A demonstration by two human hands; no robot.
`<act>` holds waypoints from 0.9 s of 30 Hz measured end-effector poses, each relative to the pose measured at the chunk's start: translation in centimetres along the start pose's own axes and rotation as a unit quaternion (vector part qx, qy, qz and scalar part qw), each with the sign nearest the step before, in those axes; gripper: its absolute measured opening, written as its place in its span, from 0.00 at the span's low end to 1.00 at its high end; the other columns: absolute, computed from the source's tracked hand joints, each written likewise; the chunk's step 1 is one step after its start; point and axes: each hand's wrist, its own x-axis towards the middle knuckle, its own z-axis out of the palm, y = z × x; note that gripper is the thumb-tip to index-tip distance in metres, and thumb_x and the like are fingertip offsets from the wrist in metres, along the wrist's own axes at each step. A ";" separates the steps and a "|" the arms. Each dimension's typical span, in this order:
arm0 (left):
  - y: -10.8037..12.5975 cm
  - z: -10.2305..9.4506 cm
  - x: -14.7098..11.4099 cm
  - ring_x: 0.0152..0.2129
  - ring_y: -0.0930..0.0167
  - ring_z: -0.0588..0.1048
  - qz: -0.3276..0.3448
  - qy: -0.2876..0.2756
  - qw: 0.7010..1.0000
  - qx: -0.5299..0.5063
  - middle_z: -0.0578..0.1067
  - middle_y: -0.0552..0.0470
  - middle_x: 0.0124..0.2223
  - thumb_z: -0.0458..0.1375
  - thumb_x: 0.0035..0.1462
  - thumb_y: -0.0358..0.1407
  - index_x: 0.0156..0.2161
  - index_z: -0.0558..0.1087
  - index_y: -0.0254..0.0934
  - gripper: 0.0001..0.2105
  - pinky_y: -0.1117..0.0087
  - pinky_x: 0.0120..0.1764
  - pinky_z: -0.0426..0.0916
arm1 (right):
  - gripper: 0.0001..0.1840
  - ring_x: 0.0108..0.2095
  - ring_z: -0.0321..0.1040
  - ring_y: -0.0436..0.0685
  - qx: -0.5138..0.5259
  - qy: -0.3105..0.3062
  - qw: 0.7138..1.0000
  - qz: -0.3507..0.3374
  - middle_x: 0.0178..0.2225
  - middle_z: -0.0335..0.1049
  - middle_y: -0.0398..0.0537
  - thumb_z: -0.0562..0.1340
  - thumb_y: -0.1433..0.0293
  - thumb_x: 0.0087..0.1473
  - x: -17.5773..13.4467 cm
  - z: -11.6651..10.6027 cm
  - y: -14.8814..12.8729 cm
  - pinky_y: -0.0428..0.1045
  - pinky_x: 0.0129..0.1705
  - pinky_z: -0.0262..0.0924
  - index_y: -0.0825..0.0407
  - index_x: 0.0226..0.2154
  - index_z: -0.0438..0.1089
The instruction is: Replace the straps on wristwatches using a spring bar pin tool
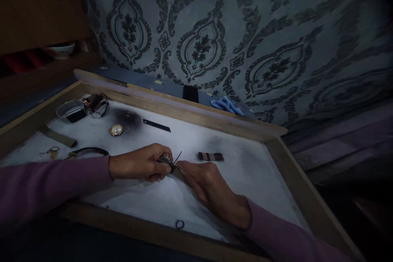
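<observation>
Above the white tray surface, my left hand (144, 163) is closed around a watch (166, 159), whose round case shows between thumb and fingers. My right hand (211, 182) meets it from the right, its fingers pinching a dark olive watch strap (179, 173) against the case. A thin dark strip (177, 156) sticks up between the two hands; whether it is a tool or part of the strap I cannot tell. To the right of the hands lies a short brown striped strap piece (211, 156). A gold-rimmed watch face (116, 130) without a strap lies beyond my left hand.
Wooden edges (184, 108) frame the tray. On its left are a smartwatch (75, 114), other watches (97, 104), an olive strap piece (58, 136), a curved dark strap (89, 150) and a gold trinket (53, 152). A black blade (156, 125) lies behind; a dark ring (179, 224) in front. A blue cloth (227, 105) rests past the far edge.
</observation>
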 end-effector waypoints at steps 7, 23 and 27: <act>0.3 -0.5 0.2 0.16 0.79 0.62 -0.021 -0.021 0.999 -0.037 0.69 0.58 0.23 0.58 0.53 0.38 0.31 0.65 0.35 0.09 0.76 0.20 0.54 | 0.16 0.19 0.59 0.48 -0.062 0.003 0.998 -0.012 0.21 0.66 0.43 0.46 0.73 0.64 0.0 0.2 0.6 0.45 0.23 0.49 0.55 0.33 0.68; 1.2 -1.0 0.2 0.15 0.77 0.68 -0.073 0.017 0.984 -0.160 0.73 0.56 0.24 0.58 0.53 0.37 0.39 0.60 0.39 0.12 0.77 0.16 0.44 | 0.16 0.22 0.69 0.50 -0.049 0.029 0.998 0.036 0.26 0.74 0.45 0.48 0.70 0.66 -0.2 0.7 0.5 0.44 0.25 0.57 0.54 0.51 0.65; 0.9 -1.0 0.4 0.15 0.76 0.69 -0.076 0.024 0.977 -0.200 0.74 0.54 0.23 0.58 0.53 0.38 0.38 0.60 0.38 0.11 0.77 0.15 0.42 | 0.17 0.23 0.71 0.53 -0.144 -0.002 0.989 0.042 0.26 0.76 0.49 0.50 0.72 0.65 -0.3 1.2 0.5 0.45 0.24 0.56 0.56 0.54 0.63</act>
